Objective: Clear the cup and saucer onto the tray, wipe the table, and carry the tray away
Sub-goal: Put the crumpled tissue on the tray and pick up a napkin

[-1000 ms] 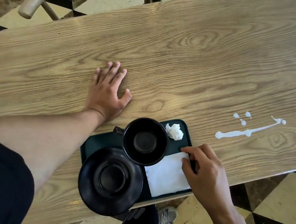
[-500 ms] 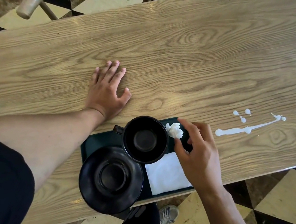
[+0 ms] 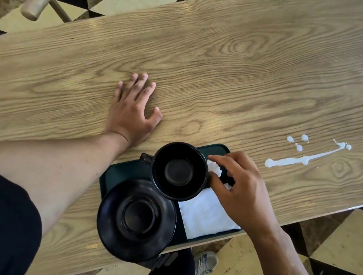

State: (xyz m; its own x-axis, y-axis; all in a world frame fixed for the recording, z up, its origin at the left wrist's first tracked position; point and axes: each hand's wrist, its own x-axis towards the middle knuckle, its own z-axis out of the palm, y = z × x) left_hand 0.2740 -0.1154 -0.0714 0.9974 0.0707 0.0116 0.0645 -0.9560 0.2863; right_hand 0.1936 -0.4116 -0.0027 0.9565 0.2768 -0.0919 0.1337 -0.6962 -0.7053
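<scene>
Left hand (image 3: 132,111) flat on table (image 3: 235,62), fingers spread, holding nothing. Near edge: dark tray (image 3: 117,174) bearing black saucer (image 3: 136,220), overhanging tray's near-left edge, and black cup (image 3: 179,171) just behind, empty. Folded napkin (image 3: 206,215) beside them on tray. Right hand (image 3: 236,189) pinching crumpled tissue (image 3: 214,168) by cup. Farther right, white spill (image 3: 300,159) on table.

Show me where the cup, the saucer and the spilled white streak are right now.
cup (image 3: 178,171), head view: dark inner bottom of the cup.
saucer (image 3: 138,215), head view: its recessed centre well.
white streak (image 3: 300,160), head view: midway along the spill on the table.
</scene>
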